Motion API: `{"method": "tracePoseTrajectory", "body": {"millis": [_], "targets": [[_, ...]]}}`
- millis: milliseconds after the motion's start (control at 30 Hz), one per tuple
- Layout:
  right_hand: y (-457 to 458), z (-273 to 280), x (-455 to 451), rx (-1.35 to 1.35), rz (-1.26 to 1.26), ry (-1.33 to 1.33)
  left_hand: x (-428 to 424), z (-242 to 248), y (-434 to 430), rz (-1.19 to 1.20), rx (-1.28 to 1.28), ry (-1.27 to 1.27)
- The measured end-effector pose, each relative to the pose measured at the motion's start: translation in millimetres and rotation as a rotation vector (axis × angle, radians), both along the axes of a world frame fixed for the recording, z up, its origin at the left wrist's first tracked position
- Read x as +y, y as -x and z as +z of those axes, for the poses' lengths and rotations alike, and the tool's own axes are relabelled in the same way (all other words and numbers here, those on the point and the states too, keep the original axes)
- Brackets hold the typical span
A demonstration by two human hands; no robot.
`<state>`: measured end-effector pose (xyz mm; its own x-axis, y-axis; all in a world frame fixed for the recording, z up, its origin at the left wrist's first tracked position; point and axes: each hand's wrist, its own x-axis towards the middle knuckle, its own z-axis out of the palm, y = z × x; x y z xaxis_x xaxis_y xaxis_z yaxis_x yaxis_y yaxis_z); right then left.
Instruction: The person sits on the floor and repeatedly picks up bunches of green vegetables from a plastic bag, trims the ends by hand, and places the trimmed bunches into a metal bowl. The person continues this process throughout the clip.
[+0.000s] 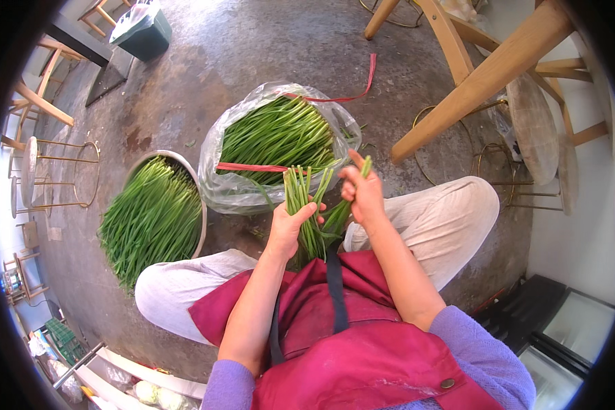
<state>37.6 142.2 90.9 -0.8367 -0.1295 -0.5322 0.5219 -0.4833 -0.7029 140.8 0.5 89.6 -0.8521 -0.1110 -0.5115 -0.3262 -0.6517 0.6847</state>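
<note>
My left hand (292, 225) is closed around a bunch of green garlic chives (307, 205), its pale stem ends pointing away from me. To its right, my right hand (363, 192) holds a smaller bunch of chives (338, 215), the stem ends showing above the fingers. Beyond both hands, a clear plastic bag (212, 189) lies wide at the mouth, filled with more chives (277, 133). A red ribbon (251, 167) crosses its near side and another red strip (359, 96) trails from its far side. Left of the bag stands a round basin (203, 225) heaped with chives (151, 220).
Wooden table legs (476, 87) and round stools (533, 130) stand at the right. Another stool (29, 171) is at the left. A green bin (146, 33) stands at the far left. A shelf with cabbages (156, 395) and a green crate (64, 341) are at the lower left.
</note>
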Motion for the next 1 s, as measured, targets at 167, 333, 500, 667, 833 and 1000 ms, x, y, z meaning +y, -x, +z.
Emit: {"method": "tracePoseTrajectory", "body": {"millis": [167, 333, 500, 667, 833, 1000], "targets": [[-12, 4, 1, 0.019, 0.487, -0.228, -3, -3, 0, 0.045, -0.072, -0.118], [-4, -2, 1, 0.135, 0.066, 0.127, -4, -1, 0, 0.045, -0.108, -0.091], [-7, -3, -6, 0.093, 0.429, -0.076, 1, -3, 3, 0.048, 0.019, -0.066], [-2, 1, -7, 0.239, 0.198, -0.124, -7, -6, 7, 0.111, 0.040, 0.095], [-3, 1, -9, 0.400, 0.621, -0.309, -2, -8, 9, 0.049, 0.146, 0.225], [-4, 3, -7, 0.168, 0.540, -0.110, -8, -8, 9, 0.056, 0.048, 0.089]]}}
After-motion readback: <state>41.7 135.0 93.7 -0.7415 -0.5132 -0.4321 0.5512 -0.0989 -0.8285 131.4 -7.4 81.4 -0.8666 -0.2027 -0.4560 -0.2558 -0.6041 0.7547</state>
